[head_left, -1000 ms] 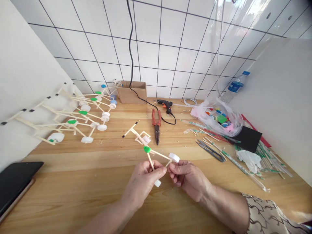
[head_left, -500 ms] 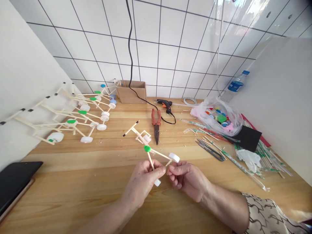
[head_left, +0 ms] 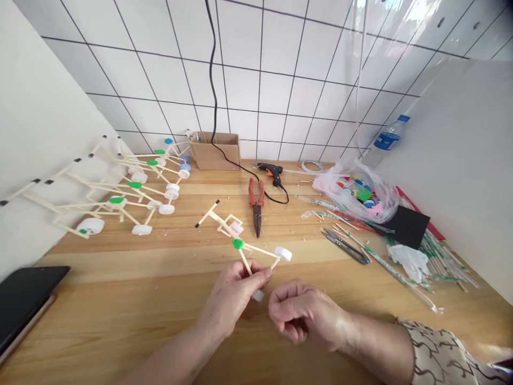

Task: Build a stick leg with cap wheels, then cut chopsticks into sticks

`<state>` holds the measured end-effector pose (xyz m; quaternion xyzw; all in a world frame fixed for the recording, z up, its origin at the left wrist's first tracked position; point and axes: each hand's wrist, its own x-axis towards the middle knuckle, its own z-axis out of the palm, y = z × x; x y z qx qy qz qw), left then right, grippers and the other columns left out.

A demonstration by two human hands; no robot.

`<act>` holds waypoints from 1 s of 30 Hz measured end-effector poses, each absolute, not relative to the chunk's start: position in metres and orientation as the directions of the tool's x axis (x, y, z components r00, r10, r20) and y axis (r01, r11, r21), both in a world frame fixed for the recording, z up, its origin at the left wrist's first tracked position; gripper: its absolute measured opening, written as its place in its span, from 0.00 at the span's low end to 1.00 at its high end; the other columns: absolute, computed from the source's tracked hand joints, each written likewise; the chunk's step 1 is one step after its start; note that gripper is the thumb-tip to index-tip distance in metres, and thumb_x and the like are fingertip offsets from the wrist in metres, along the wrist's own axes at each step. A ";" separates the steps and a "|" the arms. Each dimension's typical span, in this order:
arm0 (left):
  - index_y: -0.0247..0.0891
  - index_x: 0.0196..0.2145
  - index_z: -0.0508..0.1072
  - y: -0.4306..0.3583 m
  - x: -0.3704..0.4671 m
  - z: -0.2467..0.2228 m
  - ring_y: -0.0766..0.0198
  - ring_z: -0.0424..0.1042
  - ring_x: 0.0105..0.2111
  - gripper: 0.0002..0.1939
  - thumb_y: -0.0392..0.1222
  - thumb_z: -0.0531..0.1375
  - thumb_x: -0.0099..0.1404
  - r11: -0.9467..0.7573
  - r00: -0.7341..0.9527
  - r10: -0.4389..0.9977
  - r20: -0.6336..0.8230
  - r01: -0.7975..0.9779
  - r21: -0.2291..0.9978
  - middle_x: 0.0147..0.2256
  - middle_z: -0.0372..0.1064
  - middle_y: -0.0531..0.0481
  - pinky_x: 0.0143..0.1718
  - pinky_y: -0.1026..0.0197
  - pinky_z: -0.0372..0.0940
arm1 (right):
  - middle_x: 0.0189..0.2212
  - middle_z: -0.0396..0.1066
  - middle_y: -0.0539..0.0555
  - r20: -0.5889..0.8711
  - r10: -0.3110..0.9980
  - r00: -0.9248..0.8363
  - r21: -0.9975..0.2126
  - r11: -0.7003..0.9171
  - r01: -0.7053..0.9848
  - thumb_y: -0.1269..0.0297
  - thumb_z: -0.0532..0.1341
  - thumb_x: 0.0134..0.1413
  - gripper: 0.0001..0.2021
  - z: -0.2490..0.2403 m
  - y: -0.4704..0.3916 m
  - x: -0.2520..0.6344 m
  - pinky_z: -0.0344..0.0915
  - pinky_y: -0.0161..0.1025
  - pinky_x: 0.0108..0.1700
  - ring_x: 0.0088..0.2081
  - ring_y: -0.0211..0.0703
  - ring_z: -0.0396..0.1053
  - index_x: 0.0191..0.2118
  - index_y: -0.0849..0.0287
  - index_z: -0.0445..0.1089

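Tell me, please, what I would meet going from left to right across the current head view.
Flat black device → cardboard box → left hand holding a stick model → right hand → translucent plastic bag → bottle → patterned sleeve.

Left hand (head_left: 234, 291): fingers partly hidden by stick frame (head_left: 238, 244) | right hand (head_left: 308, 315): fingertips curled from view | black slab (head_left: 30, 297): cut by left edge | bottle (head_left: 387, 141): label print too small
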<state>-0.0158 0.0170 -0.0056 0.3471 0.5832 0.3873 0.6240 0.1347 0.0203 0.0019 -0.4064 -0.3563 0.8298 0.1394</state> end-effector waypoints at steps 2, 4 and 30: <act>0.36 0.19 0.70 0.018 -0.016 -0.006 0.68 0.59 0.21 0.11 0.46 0.64 0.48 0.459 0.017 0.888 -0.460 -0.078 0.885 0.17 0.61 0.56 0.24 0.66 0.55 | 0.11 0.58 0.46 -0.509 0.523 -0.684 -0.765 -0.638 0.082 0.60 0.60 0.42 0.13 0.003 0.019 0.137 0.42 0.32 0.17 0.13 0.28 0.51 0.16 0.62 0.64; 0.36 0.20 0.71 0.018 -0.017 -0.008 0.67 0.60 0.22 0.12 0.47 0.64 0.49 0.451 0.035 0.893 -0.450 -0.084 0.889 0.18 0.62 0.55 0.24 0.67 0.55 | 0.10 0.57 0.45 -0.451 0.574 -0.684 -0.816 -0.576 0.054 0.53 0.59 0.47 0.19 0.000 0.020 0.138 0.43 0.32 0.18 0.13 0.28 0.51 0.16 0.62 0.64; 0.37 0.33 0.76 0.016 -0.020 -0.009 0.59 0.68 0.34 0.22 0.58 0.55 0.58 0.426 0.083 0.904 -0.419 -0.093 0.900 0.29 0.72 0.49 0.33 0.63 0.60 | 0.18 0.57 0.43 0.061 0.886 -0.459 -0.933 0.215 0.290 0.73 0.58 0.49 0.06 -0.012 0.014 0.130 0.52 0.29 0.22 0.19 0.30 0.51 0.35 0.61 0.67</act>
